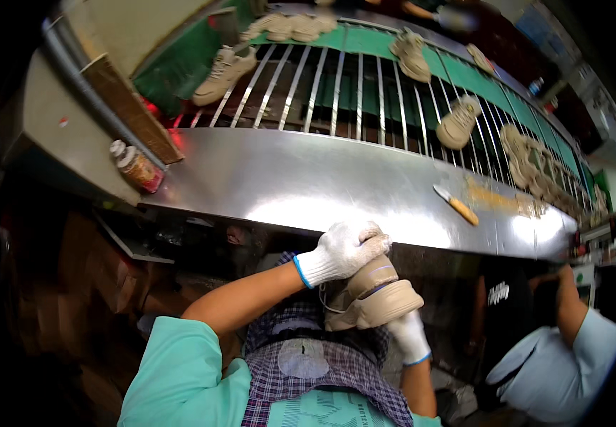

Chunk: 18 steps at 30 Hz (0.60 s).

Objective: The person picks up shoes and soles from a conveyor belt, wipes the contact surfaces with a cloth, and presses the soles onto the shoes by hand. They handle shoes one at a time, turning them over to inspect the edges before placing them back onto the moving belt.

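Close to my body I hold a beige sneaker with a thick sole, tilted with its sole toward the lower right. My left hand, in a white knit glove with a blue cuff, is closed at the top of the shoe, by its heel and collar. My right hand, gloved the same way, grips the sole side from below; its fingers are mostly hidden behind the shoe. A pale lace hangs by the shoe's left side. The sneaker is just off the near edge of the metal bench.
On the bench lies a knife with a wooden handle; a bottle stands at its left end. Beyond runs a rack of metal rollers carrying several beige sneakers. Another person in a light blue sleeve is at the right.
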Motion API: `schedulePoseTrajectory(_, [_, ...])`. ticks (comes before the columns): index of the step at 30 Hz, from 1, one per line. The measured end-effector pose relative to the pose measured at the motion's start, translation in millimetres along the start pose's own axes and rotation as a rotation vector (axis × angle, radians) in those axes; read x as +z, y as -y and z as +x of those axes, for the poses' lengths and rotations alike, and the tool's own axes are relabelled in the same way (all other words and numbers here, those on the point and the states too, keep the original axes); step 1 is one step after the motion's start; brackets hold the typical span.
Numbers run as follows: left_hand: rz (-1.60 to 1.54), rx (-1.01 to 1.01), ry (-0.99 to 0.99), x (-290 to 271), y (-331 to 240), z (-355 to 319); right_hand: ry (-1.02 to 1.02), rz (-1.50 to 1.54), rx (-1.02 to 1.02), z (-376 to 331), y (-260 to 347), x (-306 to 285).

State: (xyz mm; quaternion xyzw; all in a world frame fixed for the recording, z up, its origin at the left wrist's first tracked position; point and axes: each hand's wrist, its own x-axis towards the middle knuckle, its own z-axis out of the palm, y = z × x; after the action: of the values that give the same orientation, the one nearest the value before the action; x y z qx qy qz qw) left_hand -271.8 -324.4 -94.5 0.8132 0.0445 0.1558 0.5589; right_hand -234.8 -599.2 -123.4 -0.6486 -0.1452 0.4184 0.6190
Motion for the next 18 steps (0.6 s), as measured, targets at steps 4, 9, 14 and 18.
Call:
schedulePoseTrajectory(4, [-0.033,0.056,0.067,27.2,-19.2,23.1,-0.231,-0.061,-0.457,19.9,118.2,-7.4])
schedulePoseTrajectory(9, [0.235,0.138,0.083,30.6,-11.1,15.6,-0.070,-1.297,-0.674,7.7,157.0,49.7])
schedulePoseTrajectory(14, [-0.265,-0.186,-0.045,-1.9,25.1,-8.4,0.070,-1.053,-0.418,-59.3,22.6,-1.3])
schedulePoseTrajectory(18, [-0.328,-0.145,-0.081,-11.7,31.7,-10.0,-0.044,-0.653,-0.566,-42.2,-23.5,-4.0])
